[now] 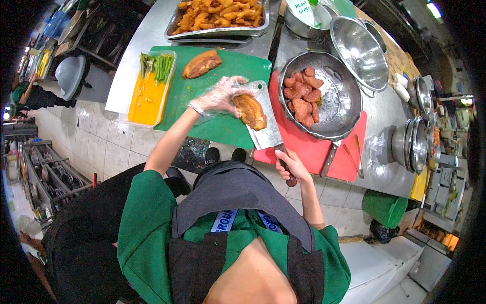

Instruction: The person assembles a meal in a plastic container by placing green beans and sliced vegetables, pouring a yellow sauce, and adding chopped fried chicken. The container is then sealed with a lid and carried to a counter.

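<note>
Head view, meat (252, 113) (on cleaver (268, 137)), touching left grip (216, 97)

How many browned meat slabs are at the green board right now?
2. One slab lies on the green board; the other slab is on the cleaver, at the gloved left hand. Small scraps under that hand could be hidden.

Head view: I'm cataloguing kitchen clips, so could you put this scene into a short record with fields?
Left hand: clear glove, fingers at a browned meat piece
Right hand: holds the cleaver by its handle
Meat position: over the cleaver's broad blade
Green board: second meat piece lies on it
Container: at green board's left end, yellow contents and green vegetables
Metal bowl: reddish pieces inside; overlaps red board
Tray: piled with golden pieces
</note>
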`<state>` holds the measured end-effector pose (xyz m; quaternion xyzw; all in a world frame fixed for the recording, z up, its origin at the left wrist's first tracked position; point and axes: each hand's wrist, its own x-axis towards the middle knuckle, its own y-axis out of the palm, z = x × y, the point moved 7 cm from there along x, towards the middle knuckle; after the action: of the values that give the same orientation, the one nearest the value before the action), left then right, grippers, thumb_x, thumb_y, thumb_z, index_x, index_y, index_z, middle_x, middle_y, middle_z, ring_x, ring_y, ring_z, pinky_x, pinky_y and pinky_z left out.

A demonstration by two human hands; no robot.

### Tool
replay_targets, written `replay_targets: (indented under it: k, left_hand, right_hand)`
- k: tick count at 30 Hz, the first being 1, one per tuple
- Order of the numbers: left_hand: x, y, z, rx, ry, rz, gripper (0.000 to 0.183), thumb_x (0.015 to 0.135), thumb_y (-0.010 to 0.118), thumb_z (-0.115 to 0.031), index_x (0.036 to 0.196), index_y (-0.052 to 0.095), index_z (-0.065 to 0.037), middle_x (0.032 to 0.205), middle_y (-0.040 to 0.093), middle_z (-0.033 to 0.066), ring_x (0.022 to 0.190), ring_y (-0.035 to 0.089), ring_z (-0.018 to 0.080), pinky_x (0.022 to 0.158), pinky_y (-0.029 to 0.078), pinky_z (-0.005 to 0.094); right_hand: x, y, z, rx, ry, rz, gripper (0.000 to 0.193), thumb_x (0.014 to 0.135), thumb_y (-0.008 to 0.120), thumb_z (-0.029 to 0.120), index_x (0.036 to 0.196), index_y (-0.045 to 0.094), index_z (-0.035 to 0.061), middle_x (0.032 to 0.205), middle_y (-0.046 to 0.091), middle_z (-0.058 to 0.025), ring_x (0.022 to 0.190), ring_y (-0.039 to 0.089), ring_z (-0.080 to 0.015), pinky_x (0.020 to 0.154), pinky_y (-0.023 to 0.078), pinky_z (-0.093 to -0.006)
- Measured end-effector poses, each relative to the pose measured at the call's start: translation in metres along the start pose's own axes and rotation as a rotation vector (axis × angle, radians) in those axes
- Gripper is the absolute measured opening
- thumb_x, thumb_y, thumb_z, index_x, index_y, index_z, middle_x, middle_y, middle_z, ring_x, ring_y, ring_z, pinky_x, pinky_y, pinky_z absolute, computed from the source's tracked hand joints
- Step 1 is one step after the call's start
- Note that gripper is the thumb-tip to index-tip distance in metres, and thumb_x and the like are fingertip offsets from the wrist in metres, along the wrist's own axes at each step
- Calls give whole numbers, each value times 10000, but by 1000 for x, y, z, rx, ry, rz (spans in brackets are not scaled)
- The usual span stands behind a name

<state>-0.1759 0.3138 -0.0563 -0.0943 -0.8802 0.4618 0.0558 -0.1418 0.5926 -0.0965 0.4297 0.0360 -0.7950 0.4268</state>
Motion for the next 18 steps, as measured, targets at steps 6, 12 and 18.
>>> replay_targets:
  k: [6, 12, 18]
  left_hand:
    - [-7, -14, -9, 14, -56, -114, 966, 463, 857, -461, 1339, 493, -280, 1421, 346, 142, 1301, 312, 383, 1078, 268, 494]
    - [-5, 8, -53, 195, 89, -18, 974, 443, 828, -532, 1339, 479, -379, 1500, 265, 131, 1356, 231, 407, 1086, 190, 541]
    - [4, 20, -57, 132, 203, -42, 809, 457, 850, -441, 1221, 596, -362, 1502, 281, 97, 1357, 233, 404, 1067, 204, 543]
  right_hand:
    - [0, -2, -1, 13, 7, 0, 299, 962, 508, 352, 852, 390, 101, 576, 415, 10, 385, 345, -56, 319, 276, -220]
    - [0, -2, -1, 10, -9, 15, 291, 959, 515, 356, 889, 386, 104, 578, 422, 10, 382, 355, -55, 318, 281, -220]
    - [0, -3, 1, 14, -3, 19, 292, 959, 515, 357, 890, 386, 105, 577, 420, 11, 378, 353, -53, 315, 285, -218]
